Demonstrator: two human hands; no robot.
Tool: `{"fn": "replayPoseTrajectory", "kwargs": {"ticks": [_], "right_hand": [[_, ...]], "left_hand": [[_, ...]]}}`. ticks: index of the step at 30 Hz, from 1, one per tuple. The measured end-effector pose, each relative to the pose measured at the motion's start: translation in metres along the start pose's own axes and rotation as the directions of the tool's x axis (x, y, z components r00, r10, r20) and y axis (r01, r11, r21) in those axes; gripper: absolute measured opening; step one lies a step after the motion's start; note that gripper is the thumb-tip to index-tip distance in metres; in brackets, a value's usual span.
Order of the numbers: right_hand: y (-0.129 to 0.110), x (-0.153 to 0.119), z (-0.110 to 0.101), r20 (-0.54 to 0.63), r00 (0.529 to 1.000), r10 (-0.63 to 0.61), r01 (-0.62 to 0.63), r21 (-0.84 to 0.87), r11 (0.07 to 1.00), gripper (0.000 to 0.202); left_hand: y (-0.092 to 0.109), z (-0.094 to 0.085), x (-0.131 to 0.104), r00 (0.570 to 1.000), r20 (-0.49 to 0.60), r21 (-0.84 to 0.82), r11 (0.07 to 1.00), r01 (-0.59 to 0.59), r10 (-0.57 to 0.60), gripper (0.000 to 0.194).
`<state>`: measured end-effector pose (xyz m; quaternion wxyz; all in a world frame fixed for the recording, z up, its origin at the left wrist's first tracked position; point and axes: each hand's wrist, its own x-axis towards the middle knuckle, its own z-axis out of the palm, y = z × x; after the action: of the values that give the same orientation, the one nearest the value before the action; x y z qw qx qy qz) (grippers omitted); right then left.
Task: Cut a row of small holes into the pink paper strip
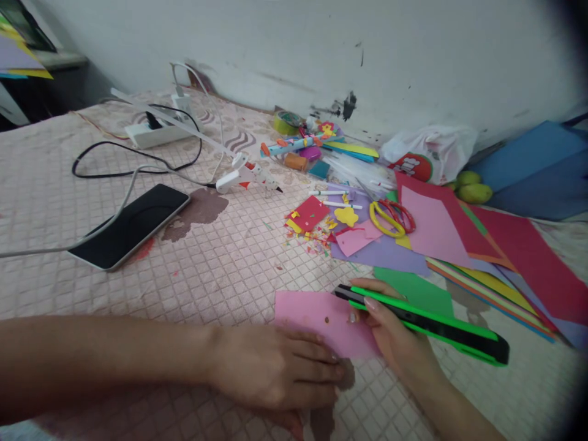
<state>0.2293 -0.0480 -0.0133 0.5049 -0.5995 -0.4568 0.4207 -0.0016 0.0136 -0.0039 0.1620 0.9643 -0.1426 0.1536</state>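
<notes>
A green and black utility knife (pixel 441 326) is in my right hand (pixel 397 340), its fingers closed round the front half of the handle. The knife's front end points left, over the upper edge of a small pink sheet of paper (pixel 305 309). Small dark spots show on this sheet, and its right part is hidden behind my right hand. My left hand (pixel 280 370) lies flat with fingers stretched out, across the sheet's lower left part and the patterned cloth.
Scissors (pixel 386 220), coloured paper (pixel 537 257) and paper scraps (pixel 307 214) lie beyond my right hand. A white glue gun (pixel 243 173) with its long stick rests farther back. On the left are a phone (pixel 131 226), a power strip (pixel 160 130) and loose cables.
</notes>
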Motion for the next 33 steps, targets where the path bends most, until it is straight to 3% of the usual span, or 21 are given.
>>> {"fn": "replayPoseTrajectory", "kwargs": {"ticks": [7,12,16,23,28,33], "right_hand": [[-0.011,-0.002,-0.005,-0.054,0.997,-0.047,0.044,-0.07,0.997,0.03],[-0.018,-0.008,0.0,-0.034,0.999,-0.041,0.033,-0.214,0.976,0.023],[-0.017,-0.006,0.004,0.034,0.989,-0.14,0.145,-0.272,0.951,0.022],[-0.016,0.0,0.001,0.124,0.956,-0.265,0.287,-0.213,0.934,0.024],[-0.023,-0.006,-0.001,0.158,0.971,-0.178,0.217,-0.285,0.933,0.018],[-0.022,-0.013,0.002,0.111,0.992,-0.068,0.101,-0.326,0.94,0.02]], "left_hand": [[0.002,0.0,-0.001,1.0,-0.004,-0.016,1.0,0.019,-0.019,0.043],[0.002,0.0,0.001,0.999,0.018,-0.012,0.999,0.033,-0.033,0.044],[0.002,0.0,0.001,1.0,-0.029,-0.003,1.0,0.013,-0.013,0.045],[0.002,-0.001,0.0,0.994,-0.107,0.051,0.998,0.031,-0.026,0.041],[0.001,0.004,-0.001,0.988,-0.147,0.038,0.998,0.047,-0.041,0.04],[0.005,0.002,-0.001,0.996,-0.056,0.054,0.996,0.069,-0.066,0.042]]}}
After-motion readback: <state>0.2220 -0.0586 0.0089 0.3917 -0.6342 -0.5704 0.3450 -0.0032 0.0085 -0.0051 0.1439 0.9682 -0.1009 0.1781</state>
